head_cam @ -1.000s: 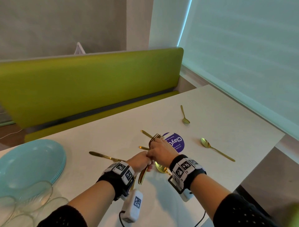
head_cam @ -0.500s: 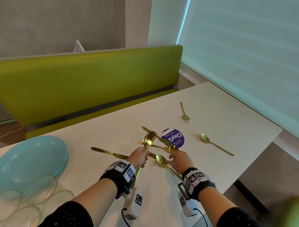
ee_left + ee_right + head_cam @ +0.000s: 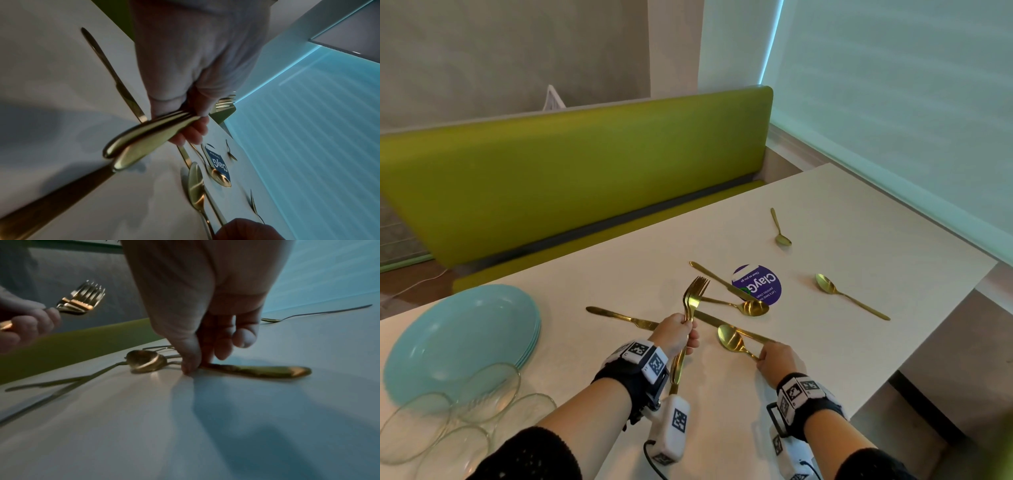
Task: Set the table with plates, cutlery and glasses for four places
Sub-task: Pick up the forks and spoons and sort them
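My left hand (image 3: 677, 334) grips a bundle of gold forks (image 3: 691, 303) by their handles, tines up and tilted away, just above the white table (image 3: 859, 240). The left wrist view shows the fork handles (image 3: 148, 134) sticking out below the curled fingers. My right hand (image 3: 768, 356) is down on the table at the near edge, thumb and fingers pinching the handle of a gold spoon (image 3: 729, 339). In the right wrist view the spoon (image 3: 146, 361) lies flat with its bowl to the left. A gold knife (image 3: 732, 327) lies under that spoon.
A stack of teal plates (image 3: 458, 339) and several clear glasses (image 3: 458, 411) sit at the near left. Loose gold knives (image 3: 619, 317) (image 3: 717, 281) and spoons (image 3: 755, 307) (image 3: 828, 287) (image 3: 782, 238) lie around a purple sticker (image 3: 756, 284). A green bench (image 3: 571, 171) runs behind; the table ends at the right.
My right hand left the forks by my left hand and came back toward me onto the spoon handle. The left hand kept the forks and tipped them more upright.
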`<state>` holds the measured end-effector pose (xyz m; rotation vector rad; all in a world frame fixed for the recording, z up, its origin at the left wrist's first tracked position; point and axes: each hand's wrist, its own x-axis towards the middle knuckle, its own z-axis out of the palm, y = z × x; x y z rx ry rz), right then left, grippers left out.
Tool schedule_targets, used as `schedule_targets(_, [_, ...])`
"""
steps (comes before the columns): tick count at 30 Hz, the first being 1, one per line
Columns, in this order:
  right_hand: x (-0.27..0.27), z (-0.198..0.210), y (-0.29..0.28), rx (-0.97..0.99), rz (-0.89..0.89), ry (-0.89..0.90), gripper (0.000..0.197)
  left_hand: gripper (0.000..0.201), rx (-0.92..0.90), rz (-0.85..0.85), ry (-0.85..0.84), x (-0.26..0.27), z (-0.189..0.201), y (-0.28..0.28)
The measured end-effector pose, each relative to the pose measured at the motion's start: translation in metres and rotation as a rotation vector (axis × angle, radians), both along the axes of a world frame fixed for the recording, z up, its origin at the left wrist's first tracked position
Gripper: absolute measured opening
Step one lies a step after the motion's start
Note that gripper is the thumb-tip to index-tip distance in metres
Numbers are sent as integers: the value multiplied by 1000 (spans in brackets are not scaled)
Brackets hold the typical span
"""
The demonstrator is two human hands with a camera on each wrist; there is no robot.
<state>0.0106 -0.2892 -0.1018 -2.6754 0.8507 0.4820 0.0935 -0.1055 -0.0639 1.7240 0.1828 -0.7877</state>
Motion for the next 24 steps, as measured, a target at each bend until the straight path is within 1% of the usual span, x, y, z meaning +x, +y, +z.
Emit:
schedule_targets(4, [5, 5, 6, 53, 14, 31, 22, 18, -49, 21, -1, -1, 1, 6])
schedule_targets(6, [12, 13, 11, 125, -29, -13, 17, 17, -80, 58, -1, 0, 1, 8])
schedule_targets(7, [15, 18, 14, 193, -70, -68, 12, 17, -93, 75, 3, 0, 2, 10])
schedule_targets(9, [21, 31, 23, 381, -150, -180, 12, 16, -118, 91, 16, 0, 5, 14])
schedule_targets(13, [28, 67, 54, 861, -231, -295, 6, 17, -184, 82, 36, -4, 13, 20])
schedule_targets(15, [28, 79, 70, 1034, -273, -317, 5, 16, -205, 64, 40, -7, 17, 23])
schedule_targets(16, [27, 82, 77, 1090, -280, -312, 4, 15, -214, 53, 39, -8, 19, 24])
schedule_targets(19, [23, 82, 89, 1173, -297, -292, 6, 16, -208, 19, 16, -12, 19, 27])
schedule_targets(24, [11, 81, 94, 1156, -339, -292, 8, 17, -203, -59, 0, -19, 21, 29])
